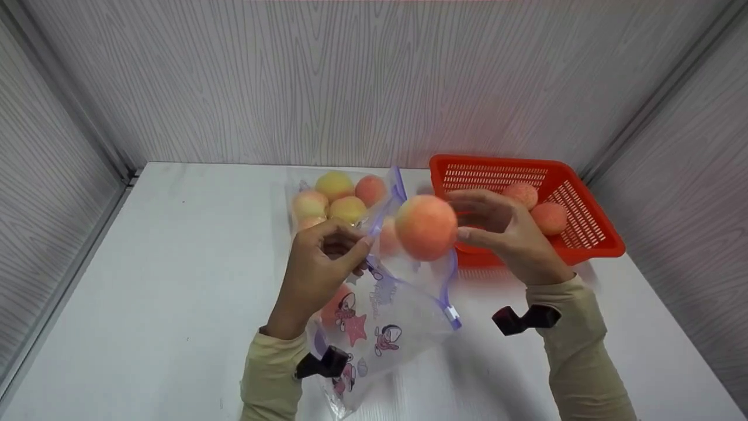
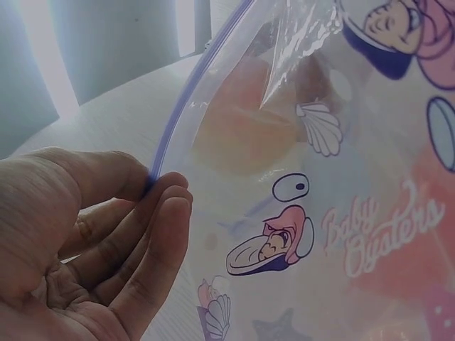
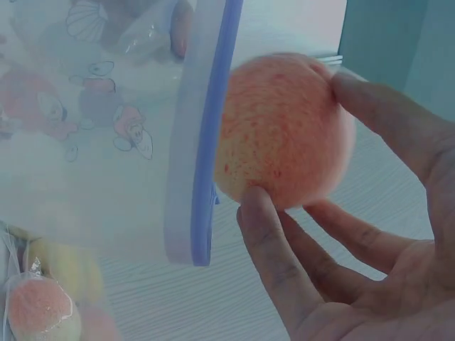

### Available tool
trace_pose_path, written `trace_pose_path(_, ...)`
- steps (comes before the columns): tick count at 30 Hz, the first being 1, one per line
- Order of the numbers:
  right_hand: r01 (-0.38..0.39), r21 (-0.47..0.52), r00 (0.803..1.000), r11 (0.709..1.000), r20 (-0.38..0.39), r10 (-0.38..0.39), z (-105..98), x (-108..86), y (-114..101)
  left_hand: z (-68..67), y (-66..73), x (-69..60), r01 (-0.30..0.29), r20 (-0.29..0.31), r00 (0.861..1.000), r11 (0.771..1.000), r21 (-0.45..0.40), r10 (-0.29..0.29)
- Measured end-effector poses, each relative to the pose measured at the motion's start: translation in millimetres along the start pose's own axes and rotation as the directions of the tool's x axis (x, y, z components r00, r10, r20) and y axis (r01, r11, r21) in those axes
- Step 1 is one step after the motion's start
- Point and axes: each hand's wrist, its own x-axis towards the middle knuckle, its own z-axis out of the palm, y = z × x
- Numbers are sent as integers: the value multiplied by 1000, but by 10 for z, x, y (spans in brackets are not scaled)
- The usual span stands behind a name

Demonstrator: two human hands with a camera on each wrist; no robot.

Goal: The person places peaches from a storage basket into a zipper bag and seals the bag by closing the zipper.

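Note:
A clear zip bag (image 1: 409,339) with purple edging and cartoon prints hangs from my left hand (image 1: 312,275). The thumb and fingers pinch its purple zip edge (image 2: 186,106) in the left wrist view. A pink, rounded shape (image 1: 334,304) shows through the lower left of its film. My right hand (image 1: 520,240) holds a pink-and-yellow peach (image 1: 426,228) by its fingertips at the bag's mouth. In the right wrist view this peach (image 3: 284,135) sits beside the purple rim, partly behind it. A white slider (image 1: 452,313) sits at the right end of the zip.
Behind my left hand lies a clear bag holding several peaches (image 1: 334,186). At the back right stands a red slotted basket (image 1: 610,242) with peaches (image 1: 549,218) inside. Everything is on a white table (image 1: 146,280) against grey wood-grain panels (image 1: 263,82).

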Motion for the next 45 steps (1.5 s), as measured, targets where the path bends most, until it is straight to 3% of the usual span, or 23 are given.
trace_pose_path(7,38,27,999,999,-20,-38,-71,-15,-47,0,-19,33,-35,-12,999,999,1,35)
trace_pose_path(12,110,80,986,991,-136,-99,-157,-7,-128,-7,-27,35,-19,-14,1000,1000,11,20)
trace_pose_path(15,147,101,957,984,-265,-116,-255,12,-196,-14,-23,32,-10,-14,1000,1000,-4,10)
trace_pose_path(19,179,-1,897,984,-410,-163,-462,113,-218,-22,-11,27,7,-10,1000,1000,4,-7)
trace_pose_path(22,122,-142,856,982,-487,-176,-660,214,-163,-34,0,18,14,-7,1000,1000,23,-14)
trace_pose_path(24,4,-251,831,968,-538,-143,-807,271,-100,-42,4,13,15,-6,1000,999,31,-14)
trace_pose_path(26,-170,-366,813,915,-576,-79,-958,304,-34,-47,2,9,11,-4,1000,999,38,-11)
trace_pose_path(29,-409,-484,804,774,-592,54,-1188,323,81,-50,-2,9,8,-1,1000,999,40,-8)
trace_pose_path(31,-509,-525,802,682,-576,155,-1335,311,171,-49,0,8,8,0,1000,999,41,-8)
trace_pose_path(32,-543,-532,798,650,-568,203,-1401,302,220,-49,-3,9,9,0,1000,999,43,-9)
trace_pose_path(35,-628,-519,765,580,-551,335,-1583,277,382,-45,-9,6,18,2,1000,999,46,-18)
trace_pose_path(38,-695,-497,717,521,-532,450,-1724,232,519,-38,-16,-1,32,3,999,998,48,-33)
trace_pose_path(43,-758,-463,650,460,-473,595,-1911,154,679,-32,-13,-17,36,2,999,998,53,-36)
trace_pose_path(45,-764,-471,638,441,-451,624,-1974,129,733,-32,-16,-20,30,3,1000,998,50,-30)
